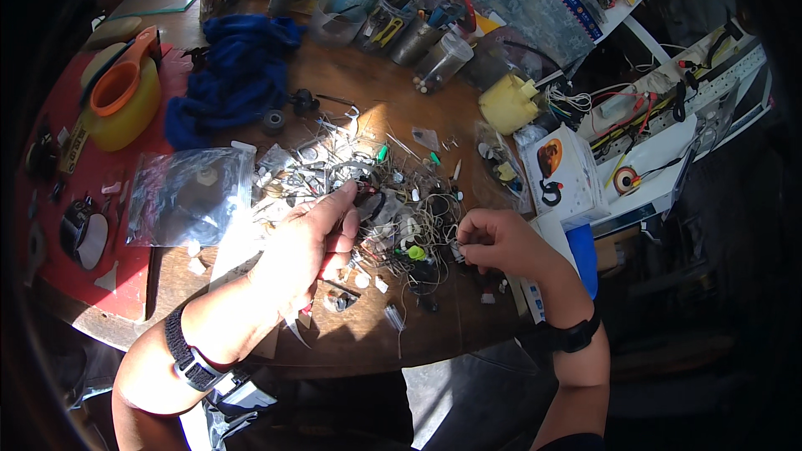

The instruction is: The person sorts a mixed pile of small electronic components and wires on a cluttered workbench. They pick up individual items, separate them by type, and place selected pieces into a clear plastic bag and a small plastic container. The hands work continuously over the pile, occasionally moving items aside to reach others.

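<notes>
1. So, the pile of wires and small bits (393,230) is spread over the middle of the wooden table (359,92). It's reached over from the near left by the left hand (301,238), while its right edge is met by the right hand (505,242).

2. Left fingers: the thumb is stretched toward the middle of the pile, the others are bent below it. Whether anything is pinched there honestly can't be told.

3. Right fingers: curled in, with thumb and first finger brought close together by the thin wires (439,213). Something tiny might be gripped, but it can't be made out.

4. Handling tip: strands are best lifted singly and slowly, since half the tangle would probably be dragged along by a hard tug. The heap is better steadied with one hand while bits are teased out with the other.

5. Direction: no single way is pointed by the pile. A rough long axis could be drawn from far left to near right, but the wires are looped every which way.

6. Clearer case: the black rod (342,288) just below the left hand is laid slantwise, far left to near right. Which end is the tip can't be told.
</notes>
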A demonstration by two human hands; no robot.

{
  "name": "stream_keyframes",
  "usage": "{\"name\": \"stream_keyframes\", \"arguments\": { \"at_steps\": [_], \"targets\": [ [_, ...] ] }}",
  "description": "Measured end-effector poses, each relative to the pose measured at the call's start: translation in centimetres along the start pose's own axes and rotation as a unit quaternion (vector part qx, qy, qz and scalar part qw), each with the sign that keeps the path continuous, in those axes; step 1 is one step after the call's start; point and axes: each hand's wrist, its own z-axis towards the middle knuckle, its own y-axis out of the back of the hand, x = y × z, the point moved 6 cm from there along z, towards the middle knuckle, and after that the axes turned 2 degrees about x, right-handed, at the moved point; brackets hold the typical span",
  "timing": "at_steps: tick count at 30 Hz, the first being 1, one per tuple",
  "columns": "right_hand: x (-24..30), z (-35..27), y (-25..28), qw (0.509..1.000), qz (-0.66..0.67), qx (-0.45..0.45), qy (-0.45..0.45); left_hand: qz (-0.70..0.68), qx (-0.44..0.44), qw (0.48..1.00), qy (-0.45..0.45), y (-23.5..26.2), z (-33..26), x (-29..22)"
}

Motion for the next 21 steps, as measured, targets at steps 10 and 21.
{"name": "stream_keyframes", "arguments": {
  "at_steps": [10,21],
  "targets": [
    [-0.7,1.2,1.9,0.925,0.366,-0.036,0.092,-0.046,0.039,0.998,0.003,-0.1,0.2,0.4],
    [2.7,1.9,0.0,0.915,0.381,-0.039,0.124,0.068,0.077,0.994,-0.024,-1.3,-0.5,0.1]
  ]
}}
